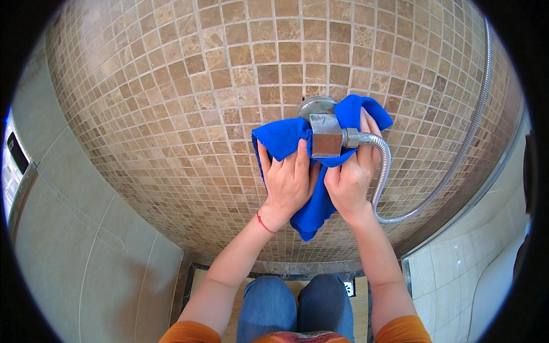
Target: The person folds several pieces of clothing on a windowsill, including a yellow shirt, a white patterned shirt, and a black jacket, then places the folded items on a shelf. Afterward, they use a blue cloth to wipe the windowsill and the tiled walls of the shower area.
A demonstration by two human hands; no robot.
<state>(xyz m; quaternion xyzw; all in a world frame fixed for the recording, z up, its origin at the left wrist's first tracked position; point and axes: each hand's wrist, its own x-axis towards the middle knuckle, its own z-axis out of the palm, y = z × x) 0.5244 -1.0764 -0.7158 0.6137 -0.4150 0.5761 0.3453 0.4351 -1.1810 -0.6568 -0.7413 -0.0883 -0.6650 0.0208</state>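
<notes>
A blue cloth (315, 210) is wrapped around the lower side of a chrome square-bodied wall fitting (326, 135). My left hand (286, 180) grips the cloth to the left of the fitting, some of its fingertips tucked under the folded edge. On the other side, my right hand (354, 180) holds the cloth's right end, its fingers passing behind the hose. A round wall flange (317, 106) shows above the fitting. From the fitting's nut (351, 138) runs a flexible metal shower hose (385, 171). The cloth's lower end hangs between both wrists.
Brown mosaic tile (240, 55) covers the wall ahead. The hose loops down, then climbs along the right side. A floor drain (349, 288) lies beside my right knee. At left are a large-tiled wall (107, 257) and a hanging bead chain (85, 218); a metal-edged border stands right.
</notes>
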